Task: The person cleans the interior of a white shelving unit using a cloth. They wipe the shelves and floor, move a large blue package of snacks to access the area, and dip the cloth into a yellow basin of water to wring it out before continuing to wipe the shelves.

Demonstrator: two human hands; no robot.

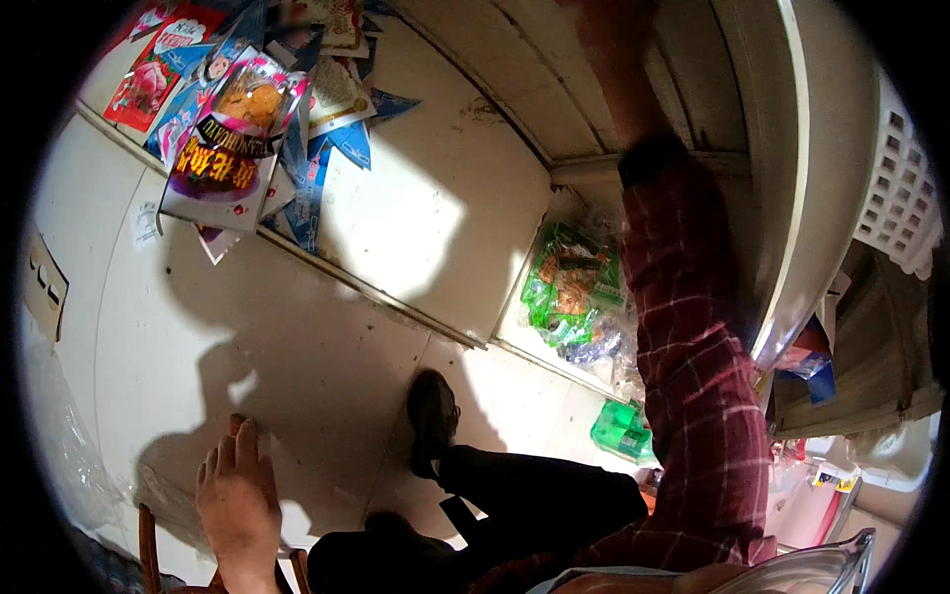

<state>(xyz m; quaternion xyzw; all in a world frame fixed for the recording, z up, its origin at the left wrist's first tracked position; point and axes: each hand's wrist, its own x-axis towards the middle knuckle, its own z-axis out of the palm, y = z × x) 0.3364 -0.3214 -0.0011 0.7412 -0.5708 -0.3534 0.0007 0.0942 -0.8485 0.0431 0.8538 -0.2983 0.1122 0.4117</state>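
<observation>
My left hand [240,490] hangs low at the left over the pale floor, back up, fingers stretched forward and nothing visible in them. My right arm, in a dark red checked sleeve, reaches far up into a pale cabinet. Dim light and the frame's top edge partly hide my right hand [612,30], so its fingers and anything in them are unclear. Nearest that hand is the cabinet's panelled inner wall [539,69]. Below the forearm, green and clear plastic packets [572,282] lie heaped in the cabinet's lower corner.
Colourful packets [233,148] and blue star-printed pieces cover the far left of a white shelf board [426,208]. A green plastic container [621,431] lies on the floor near my leg. A white perforated basket [899,188] is at the right. Clear plastic wrap [64,445] lies at the left.
</observation>
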